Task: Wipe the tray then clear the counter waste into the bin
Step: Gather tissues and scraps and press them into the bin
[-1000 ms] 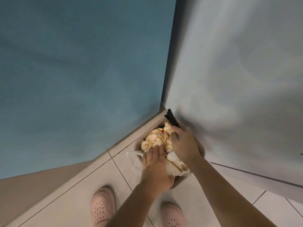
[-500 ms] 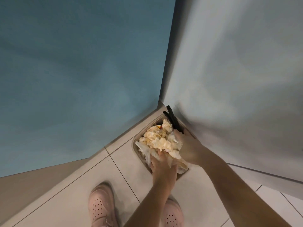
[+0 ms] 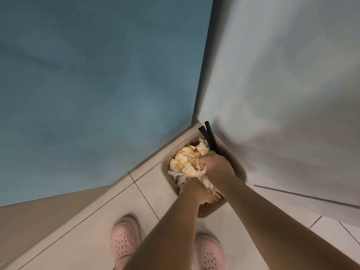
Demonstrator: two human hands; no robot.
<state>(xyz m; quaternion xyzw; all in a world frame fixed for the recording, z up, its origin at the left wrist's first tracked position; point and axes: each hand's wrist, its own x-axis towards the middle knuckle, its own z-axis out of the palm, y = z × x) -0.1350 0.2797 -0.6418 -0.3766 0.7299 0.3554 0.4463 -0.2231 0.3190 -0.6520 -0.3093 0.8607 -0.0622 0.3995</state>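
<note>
A brown square bin (image 3: pixel 164 169) stands on the floor in the corner, heaped with crumpled pale paper waste (image 3: pixel 184 162). Both my hands are on top of the heap. My right hand (image 3: pixel 216 167) is curled over the waste at the bin's far right side. My left hand (image 3: pixel 192 190) is closed on a wad of paper and clear plastic at the near side. Two black sticks (image 3: pixel 209 138) jut out of the bin's back corner against the wall.
A blue wall (image 3: pixel 97 84) is on the left and a pale grey wall (image 3: pixel 282 84) on the right, meeting behind the bin. White floor tiles (image 3: pixel 87 230) lie below. My two pink shoes (image 3: pixel 124 244) stand just short of the bin.
My left hand has gone from flat fingers to a closed grip on the waste. Both hands have pushed lower into the heap, and the view has come nearer.
</note>
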